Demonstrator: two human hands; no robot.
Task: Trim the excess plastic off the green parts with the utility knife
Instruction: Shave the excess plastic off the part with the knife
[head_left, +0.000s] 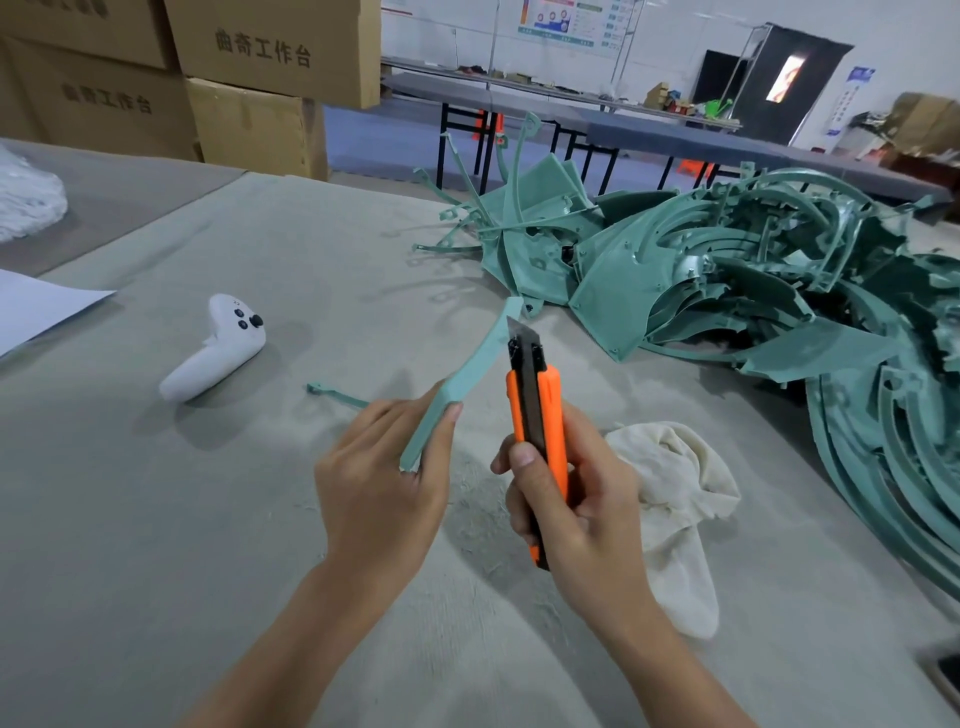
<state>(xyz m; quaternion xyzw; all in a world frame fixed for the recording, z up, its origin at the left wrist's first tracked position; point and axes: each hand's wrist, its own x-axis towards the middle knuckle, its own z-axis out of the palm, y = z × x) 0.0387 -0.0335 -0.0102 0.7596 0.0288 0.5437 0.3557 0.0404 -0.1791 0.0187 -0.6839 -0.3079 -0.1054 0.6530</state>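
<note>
Now left hand (382, 486) pinches strip (470, 371) upright, edge exposed; right hand (569, 512) grips knife (537, 426), blade at it.

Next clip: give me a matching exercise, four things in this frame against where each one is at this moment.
1 orange utility knife
2 curved green plastic strip
3 white handheld controller
4 crumpled cream cloth

A lying on the grey table, left of both hands
B held in the left hand
C lying on the table beside the right hand
D gripped in the right hand

Pairs: 1-D, 2-B, 3-A, 4-C
</note>
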